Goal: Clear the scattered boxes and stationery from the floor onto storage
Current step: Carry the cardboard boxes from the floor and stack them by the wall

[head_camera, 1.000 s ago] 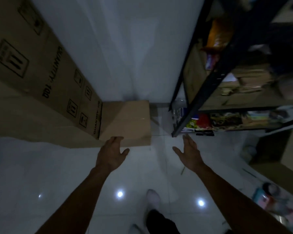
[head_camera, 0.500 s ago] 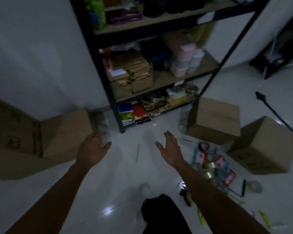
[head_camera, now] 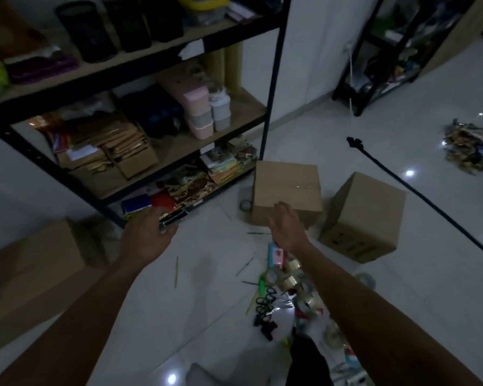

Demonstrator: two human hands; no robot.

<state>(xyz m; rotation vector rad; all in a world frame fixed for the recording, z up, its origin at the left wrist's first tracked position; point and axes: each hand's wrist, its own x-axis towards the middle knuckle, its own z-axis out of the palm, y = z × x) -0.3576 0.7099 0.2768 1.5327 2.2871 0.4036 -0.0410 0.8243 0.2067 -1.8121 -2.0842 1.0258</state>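
Two closed cardboard boxes stand on the white tiled floor: one box [head_camera: 286,188] by the shelf's right post and a second box [head_camera: 363,215] to its right. My right hand [head_camera: 287,227] reaches out, fingers straight, just in front of the first box and holds nothing. My left hand [head_camera: 148,235] is stretched forward over the floor near the shelf's bottom level, fingers relaxed and empty. Scattered stationery [head_camera: 285,285] lies below my right arm: tape rolls, scissors, pens, small packets. A pencil [head_camera: 176,271] lies alone on the tiles.
A black metal shelf unit [head_camera: 271,87] holds boxes, containers and papers. Large cardboard boxes [head_camera: 31,263] sit at the left. A black pole [head_camera: 418,196] slants across the right floor. A second rack [head_camera: 379,59] and a heap of clutter [head_camera: 471,146] lie further right.
My view has swung right, from the boxes by the wall to the shelf and the floor boxes. Both hands stay open and have come closer to the box by the shelf post.
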